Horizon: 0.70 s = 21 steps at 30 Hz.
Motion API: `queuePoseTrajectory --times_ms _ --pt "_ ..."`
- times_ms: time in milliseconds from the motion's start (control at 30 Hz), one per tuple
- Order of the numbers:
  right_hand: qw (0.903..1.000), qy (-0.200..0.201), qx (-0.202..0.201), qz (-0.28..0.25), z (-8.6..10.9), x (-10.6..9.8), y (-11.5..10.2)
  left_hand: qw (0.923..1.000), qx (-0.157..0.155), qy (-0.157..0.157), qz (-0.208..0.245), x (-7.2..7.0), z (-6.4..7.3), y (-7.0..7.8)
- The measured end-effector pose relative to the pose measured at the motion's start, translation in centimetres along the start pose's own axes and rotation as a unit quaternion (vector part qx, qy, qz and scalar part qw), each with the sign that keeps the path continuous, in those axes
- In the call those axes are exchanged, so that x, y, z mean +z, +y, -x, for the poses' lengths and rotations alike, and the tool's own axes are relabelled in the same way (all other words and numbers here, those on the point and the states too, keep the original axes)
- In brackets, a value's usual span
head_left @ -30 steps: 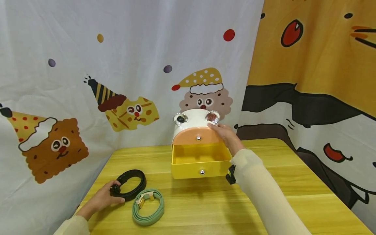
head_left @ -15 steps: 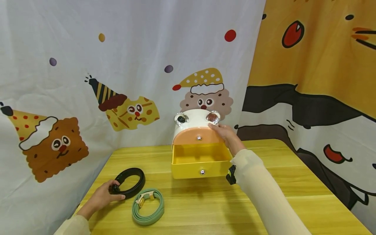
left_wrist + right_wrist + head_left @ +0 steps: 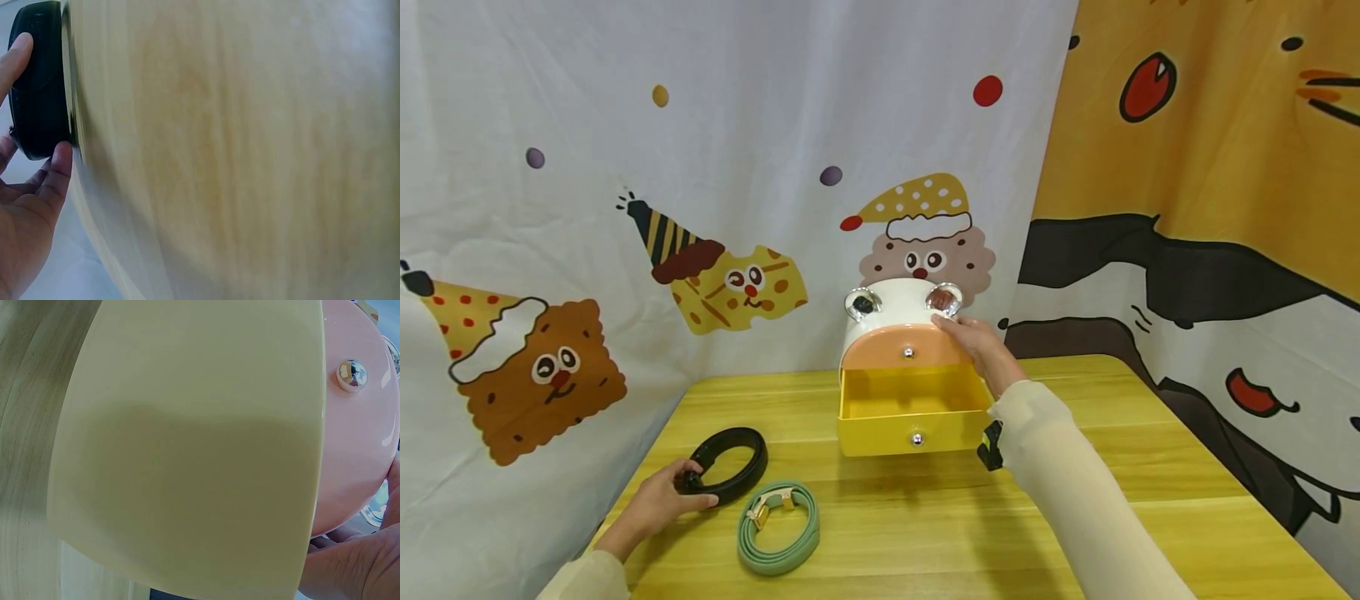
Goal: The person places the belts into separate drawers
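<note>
My left hand (image 3: 658,502) holds a coiled black belt (image 3: 737,486) at its left side, thumb on one side and fingers on the other. The left wrist view shows the belt (image 3: 40,106) standing on its edge on the table. A coiled green belt (image 3: 790,557) with a gold buckle lies just right of it. Farther back stands a small white animal-shaped drawer box (image 3: 891,300) with shiny round ears. Its yellow lower drawer (image 3: 880,435) is pulled out; the orange upper drawer (image 3: 876,350) is in. My right hand (image 3: 981,346) grips the box's right side, thumb near the ear, fingers partly hidden.
Everything stands on a wood-grain table (image 3: 940,542). A white curtain (image 3: 760,108) with cartoon prints hangs close behind the table, and an orange, black and white printed curtain (image 3: 1240,158) runs along the right.
My left hand and the black belt have shifted slightly left and away from the green belt. My right hand and the drawer box have stayed in place.
</note>
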State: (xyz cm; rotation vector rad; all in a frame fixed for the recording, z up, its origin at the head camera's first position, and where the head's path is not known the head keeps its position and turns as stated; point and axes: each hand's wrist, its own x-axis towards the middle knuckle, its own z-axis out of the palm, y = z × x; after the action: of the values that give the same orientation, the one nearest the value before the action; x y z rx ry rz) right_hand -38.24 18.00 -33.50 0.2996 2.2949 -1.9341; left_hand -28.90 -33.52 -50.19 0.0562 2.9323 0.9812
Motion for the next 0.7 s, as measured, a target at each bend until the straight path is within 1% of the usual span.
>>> queuePoseTrajectory --times_ms 267,400,700 --pt "1.0000 0.002 -0.001 -0.004 -0.11 0.00 0.06 0.9998 -0.011 -0.001 0.013 -0.22 0.02 -0.04" --pt "1.0000 0.001 -0.001 0.001 -0.12 0.00 0.11 0.9998 -0.012 0.000 0.019 -0.38 -0.07 -0.01" --pt "0.9999 0.003 0.000 0.014 -0.15 -0.01 0.09 0.9998 -0.007 0.001 0.016 -0.95 -0.15 0.79"
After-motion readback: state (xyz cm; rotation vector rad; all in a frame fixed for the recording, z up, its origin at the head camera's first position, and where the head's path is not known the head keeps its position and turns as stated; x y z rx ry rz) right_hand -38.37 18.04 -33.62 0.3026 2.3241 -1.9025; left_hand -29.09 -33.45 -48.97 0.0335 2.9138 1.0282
